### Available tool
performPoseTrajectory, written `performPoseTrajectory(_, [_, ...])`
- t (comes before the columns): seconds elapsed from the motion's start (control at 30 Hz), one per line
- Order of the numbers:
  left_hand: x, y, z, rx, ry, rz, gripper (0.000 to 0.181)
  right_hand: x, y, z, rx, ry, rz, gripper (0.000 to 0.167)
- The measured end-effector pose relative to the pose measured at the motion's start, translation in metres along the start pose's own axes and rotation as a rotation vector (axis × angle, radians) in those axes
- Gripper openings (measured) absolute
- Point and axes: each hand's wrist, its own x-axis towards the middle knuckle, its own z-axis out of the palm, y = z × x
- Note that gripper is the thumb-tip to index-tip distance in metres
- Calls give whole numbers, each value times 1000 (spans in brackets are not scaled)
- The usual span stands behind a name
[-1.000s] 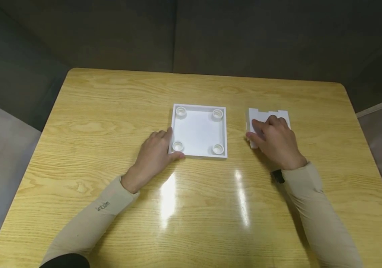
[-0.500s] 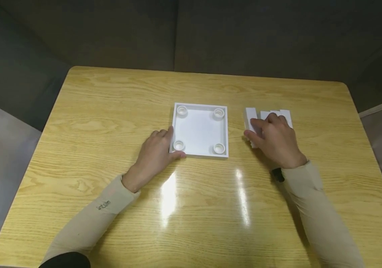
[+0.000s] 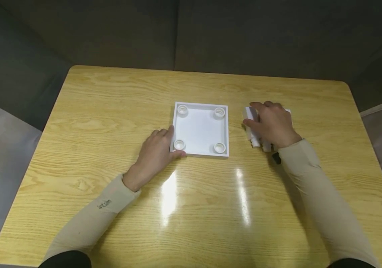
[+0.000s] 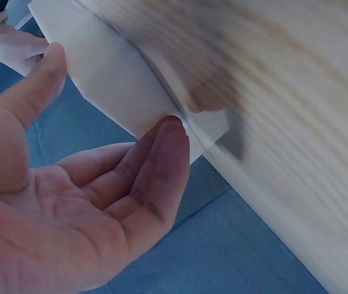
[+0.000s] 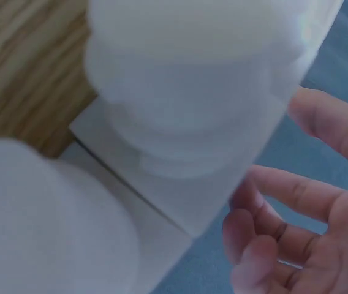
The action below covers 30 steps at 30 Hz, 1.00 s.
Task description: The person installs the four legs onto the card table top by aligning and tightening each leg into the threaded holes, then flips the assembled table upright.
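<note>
L grip [image 3: 155, 150] half-closed, holding wht tray [image 3: 199, 130] at near-left corner; R grip [image 3: 274, 124] half-closed, pinching wht strip [image 3: 253, 137], thumb on strip's L side

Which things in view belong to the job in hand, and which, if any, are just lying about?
Apparently in the job:
white square tray, corner gripped by the left hand
white pieces, side by side under the right hand

Not in the job, just setting:
wooden table
dark partition behind it
</note>
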Motion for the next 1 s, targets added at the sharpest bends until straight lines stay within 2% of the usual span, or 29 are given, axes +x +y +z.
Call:
performPoseTrajectory(0.13, [-1,1,1,5,-4,3,97,6,0,3,-26,-57,29,67])
performPoseTrajectory(0.43, [-1,2,3,1,-6,7,97,6,0,9,-43,-76,8,66])
performPoseTrajectory(0.63, [-1,2,3,5,-6,6,97,5,-2,10,-41,-20,-9,60])
performPoseTrajectory(1.0, [-1,2,3,18,2,19,97,-2,-8,2,18,147,-35,52])
